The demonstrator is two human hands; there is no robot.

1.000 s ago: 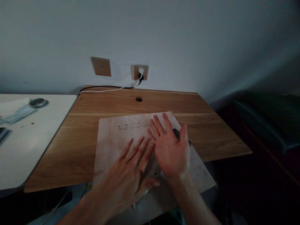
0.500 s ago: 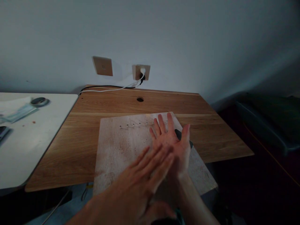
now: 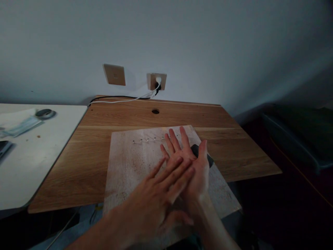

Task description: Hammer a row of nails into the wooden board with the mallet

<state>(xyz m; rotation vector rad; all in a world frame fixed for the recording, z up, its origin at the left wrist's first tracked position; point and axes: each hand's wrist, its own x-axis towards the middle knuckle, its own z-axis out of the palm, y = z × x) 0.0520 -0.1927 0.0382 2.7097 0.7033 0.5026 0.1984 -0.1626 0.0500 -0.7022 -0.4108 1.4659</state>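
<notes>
My left hand (image 3: 161,194) is stretched out, palm down, with its fingers laid over the palm of my right hand (image 3: 191,163). The right hand is palm up with its fingers spread, and neither hand holds anything. Both are above a pale, stained board (image 3: 125,166) on the wooden table. A row of several small metal screws or nails (image 3: 141,140) stands upright along the board's far part; my right fingers hide some of it. A dark object (image 3: 210,160) lies partly behind my right thumb; I cannot make out its kind.
At left is a white table (image 3: 52,146) with a roll of tape (image 3: 44,113), a blue face mask (image 3: 23,125) and a dark device (image 3: 4,147). Cables (image 3: 117,101) run along the wall to a socket (image 3: 160,81). The wooden tabletop (image 3: 70,166) has a round hole (image 3: 155,111).
My right hand has shifted slightly left, and more of the dark object shows. The left fingers stay across the right palm, a little more spread.
</notes>
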